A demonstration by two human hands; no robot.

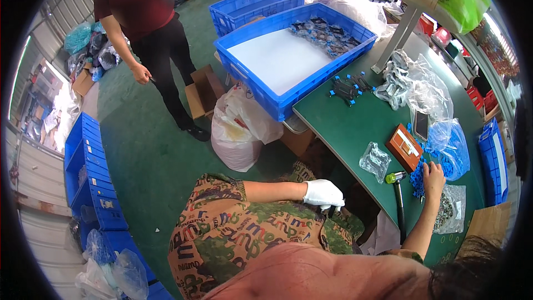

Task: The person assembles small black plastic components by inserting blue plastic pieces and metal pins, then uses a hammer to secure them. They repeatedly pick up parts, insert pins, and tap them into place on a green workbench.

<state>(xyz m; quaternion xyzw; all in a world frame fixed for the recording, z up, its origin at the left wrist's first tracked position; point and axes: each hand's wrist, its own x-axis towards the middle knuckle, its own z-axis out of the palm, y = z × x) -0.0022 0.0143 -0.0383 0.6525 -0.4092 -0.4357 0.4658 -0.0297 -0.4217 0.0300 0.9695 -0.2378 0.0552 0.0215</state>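
Note:
My left hand (323, 193) wears a white glove and rests over my patterned clothing. Its fingers are curled round a small dark piece (331, 211), mostly hidden below the glove. My bare right hand (434, 181) reaches over the green table (344, 128), fingers slightly apart at the edge of a pile of small blue parts (417, 182). Beside that pile are a brown wooden block fixture (398, 153) and a hammer (396, 178) with a yellow-green head and black handle. A clear bag of small metal parts (446, 214) lies near my right wrist.
Dark assembled pieces with blue ends (348, 89) lie on the table, with a phone (421, 125) and plastic bags (427, 91). A large blue crate (283, 103) holds bagged pieces. A white sack (240, 133) stands below it. Another person (147, 28) stands at the left.

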